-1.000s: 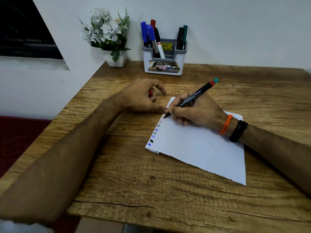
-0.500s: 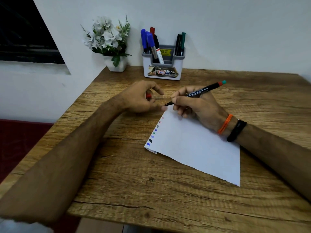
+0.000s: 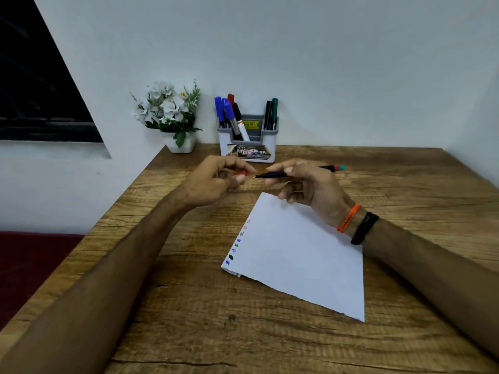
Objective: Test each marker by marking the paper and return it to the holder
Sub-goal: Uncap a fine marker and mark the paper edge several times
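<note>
My right hand (image 3: pixel 307 188) holds a thin black marker (image 3: pixel 272 174) level above the table, its tip pointing left. Its red and teal end (image 3: pixel 339 167) sticks out past my knuckles. My left hand (image 3: pixel 213 182) pinches the red cap (image 3: pixel 241 173) just left of the marker's tip, a small gap between them. The white paper (image 3: pixel 299 255) lies below my right hand, with a column of small coloured marks (image 3: pixel 237 242) along its left edge. The grey and white holder (image 3: pixel 247 143) stands at the back against the wall with several markers (image 3: pixel 229 114) in it.
A small white pot of white flowers (image 3: pixel 172 117) sits left of the holder at the table's back corner. The wooden table (image 3: pixel 243 333) ends at a left edge with a dark red surface (image 3: pixel 32 260) below it. A wall stands close behind.
My right hand lifted the marker off the paper and turned it level, tip toward my left hand. My left hand rose from the table with the red cap.
</note>
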Demonstrator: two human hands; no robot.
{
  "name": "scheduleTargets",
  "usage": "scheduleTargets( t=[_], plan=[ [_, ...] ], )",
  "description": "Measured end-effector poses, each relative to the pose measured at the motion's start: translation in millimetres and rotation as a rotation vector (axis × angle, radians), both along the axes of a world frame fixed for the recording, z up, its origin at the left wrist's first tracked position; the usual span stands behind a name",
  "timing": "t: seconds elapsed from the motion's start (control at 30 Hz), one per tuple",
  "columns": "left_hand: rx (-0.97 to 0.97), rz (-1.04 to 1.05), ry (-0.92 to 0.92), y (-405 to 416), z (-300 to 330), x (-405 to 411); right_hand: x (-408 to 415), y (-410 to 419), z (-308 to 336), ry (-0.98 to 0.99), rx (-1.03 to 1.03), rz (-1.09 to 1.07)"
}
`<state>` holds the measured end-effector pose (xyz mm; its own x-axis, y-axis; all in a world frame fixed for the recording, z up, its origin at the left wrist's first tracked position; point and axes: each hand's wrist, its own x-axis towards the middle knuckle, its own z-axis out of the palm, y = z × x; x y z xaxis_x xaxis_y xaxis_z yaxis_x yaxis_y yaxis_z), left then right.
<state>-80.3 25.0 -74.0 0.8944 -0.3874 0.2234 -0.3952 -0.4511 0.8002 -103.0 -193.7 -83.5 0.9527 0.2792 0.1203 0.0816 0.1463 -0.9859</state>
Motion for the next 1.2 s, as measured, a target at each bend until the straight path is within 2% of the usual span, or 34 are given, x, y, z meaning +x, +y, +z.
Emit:
scheduleTargets(
  t=[0.27,0.6,0.87,1.2],
  plan=[
    [-0.183,0.019,0.045,0,-2,2,3,-4,0,-0.058,-0.069,-0.123],
    [-0.206,-0.012,0.017,-7,-5,1,4,-6,-2,-0.01,-0.024,0.009],
    [-0.236,0.085,-0.024,-7,-4,2,7,-3,-8,-0.112,-0.088,-0.172],
    [-0.207,0.078,0.03,-18,-9,-2,7,-1,-15,-0.25,-0.12,-0.155]
  ],
)
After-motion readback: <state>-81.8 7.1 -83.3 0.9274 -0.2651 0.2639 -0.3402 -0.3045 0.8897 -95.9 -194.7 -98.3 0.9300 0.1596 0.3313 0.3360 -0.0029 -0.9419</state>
